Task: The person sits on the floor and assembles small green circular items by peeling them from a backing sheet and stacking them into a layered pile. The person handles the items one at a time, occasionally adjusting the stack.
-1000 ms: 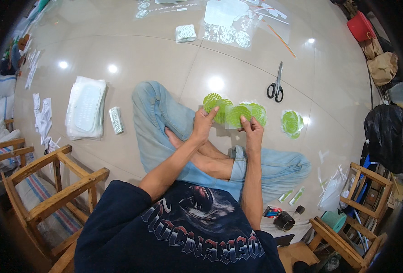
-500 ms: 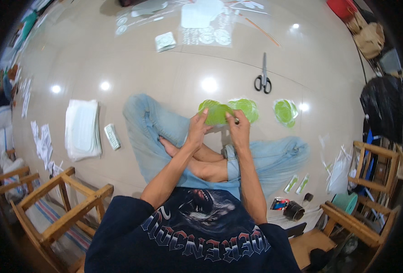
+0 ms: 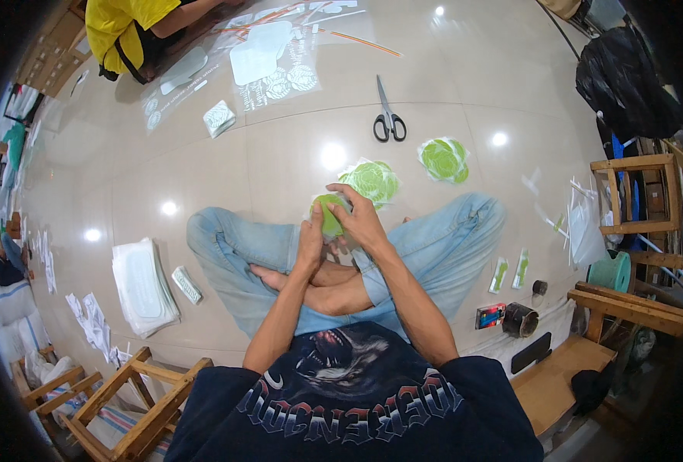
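Above my crossed legs, a green and white flower-patterned cut-out [image 3: 328, 215] is held between both hands. My left hand [image 3: 310, 242] pinches its near left edge with the thumb up. My right hand [image 3: 362, 223] has its thumb on the face of the cut-out, with fingers curled round the far right edge. How many layers there are, I cannot tell. Just beyond my hands lies a pile of similar green cut-outs [image 3: 372, 182] on the tiled floor. Farther right is another green pile [image 3: 444, 160]. Black-handled scissors [image 3: 387, 122] lie beyond the piles, blades pointing away.
White sheets [image 3: 145, 289] are stacked at left beside a small white bundle [image 3: 186, 285]. Printed clear sheets [image 3: 268, 69] lie far off, near a person in yellow [image 3: 129, 31]. Right of my knee are two green strips [image 3: 520, 269] and a tape roll [image 3: 520, 319]. Wooden frames [image 3: 145, 400] stand at both sides.
The green cut-out, earlier stretched sideways between my hands, is now turned and gripped more compactly, my right hand over its far side. The view has shifted, bringing in the person in yellow.
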`<state>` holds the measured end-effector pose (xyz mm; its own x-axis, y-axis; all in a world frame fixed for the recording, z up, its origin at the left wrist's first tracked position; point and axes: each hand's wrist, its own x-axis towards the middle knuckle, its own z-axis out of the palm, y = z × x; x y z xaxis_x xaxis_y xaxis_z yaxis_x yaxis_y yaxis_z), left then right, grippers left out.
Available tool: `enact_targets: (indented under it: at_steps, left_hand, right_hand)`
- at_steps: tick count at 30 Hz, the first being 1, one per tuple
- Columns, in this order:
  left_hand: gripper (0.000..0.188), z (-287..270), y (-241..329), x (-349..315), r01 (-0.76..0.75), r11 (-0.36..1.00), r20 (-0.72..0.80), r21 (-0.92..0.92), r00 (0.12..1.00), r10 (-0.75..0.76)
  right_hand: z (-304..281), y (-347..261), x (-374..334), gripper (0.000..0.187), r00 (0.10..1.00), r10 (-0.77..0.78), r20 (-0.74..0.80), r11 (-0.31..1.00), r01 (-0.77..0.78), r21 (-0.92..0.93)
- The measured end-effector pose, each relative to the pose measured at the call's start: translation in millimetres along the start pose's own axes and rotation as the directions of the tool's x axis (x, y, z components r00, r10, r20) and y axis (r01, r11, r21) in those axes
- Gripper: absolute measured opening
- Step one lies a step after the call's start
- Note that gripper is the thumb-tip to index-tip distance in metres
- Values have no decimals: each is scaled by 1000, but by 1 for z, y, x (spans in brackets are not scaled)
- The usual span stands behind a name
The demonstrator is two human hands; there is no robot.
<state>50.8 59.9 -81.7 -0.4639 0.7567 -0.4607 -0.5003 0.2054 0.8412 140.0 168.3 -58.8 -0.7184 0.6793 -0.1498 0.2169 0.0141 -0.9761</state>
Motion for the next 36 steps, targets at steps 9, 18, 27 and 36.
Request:
enact_targets:
  at_steps: [9,18,27,36]
  left_hand:
    - [61,-1,-2,10,49,994,-133,100,991,-35]
    - [57,-10,-23,20,-127,992,-187,-9,975,124]
    - [75,2,-13,15,-2,999,86,-42,996,5]
    - [83,-1,-11,9,19,1000,104,-23,994,-17]
  right_hand:
    - [-18,21,-2,43,994,98,-44,985,-91,143]
    - [-73,30,25,78,846,90,-526,790,-383,-480]
    - [-33,23,39,71,863,168,-476,611,-470,-637]
    - [-15,41,41,70,884,69,-462,717,-366,-593]
